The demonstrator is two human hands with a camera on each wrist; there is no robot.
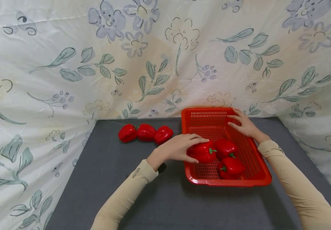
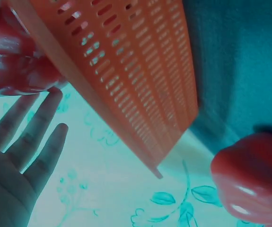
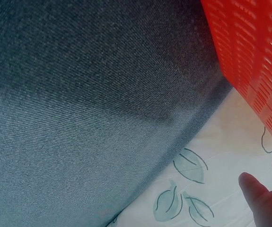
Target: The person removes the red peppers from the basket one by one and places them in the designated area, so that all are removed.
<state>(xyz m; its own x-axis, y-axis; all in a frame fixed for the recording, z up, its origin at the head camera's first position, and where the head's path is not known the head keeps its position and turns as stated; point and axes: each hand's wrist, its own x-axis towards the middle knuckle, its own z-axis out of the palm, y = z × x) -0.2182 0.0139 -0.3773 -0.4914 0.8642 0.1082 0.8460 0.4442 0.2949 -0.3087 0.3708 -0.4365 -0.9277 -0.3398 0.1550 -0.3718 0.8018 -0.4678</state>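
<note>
At the left side of a red plastic basket, my left hand holds a red bell pepper, thumb on the near side and fingers over the top. Its green stem points right. The left wrist view shows this bell pepper beside the basket's rim, fingers spread along it. Two more red bell peppers lie inside, on the basket's right half. My right hand is at the right rim near the back corner, fingers spread over the inside.
Left of the basket, three red bell peppers lie in a row on the dark grey tabletop. A floral cloth hangs behind the table and along its sides.
</note>
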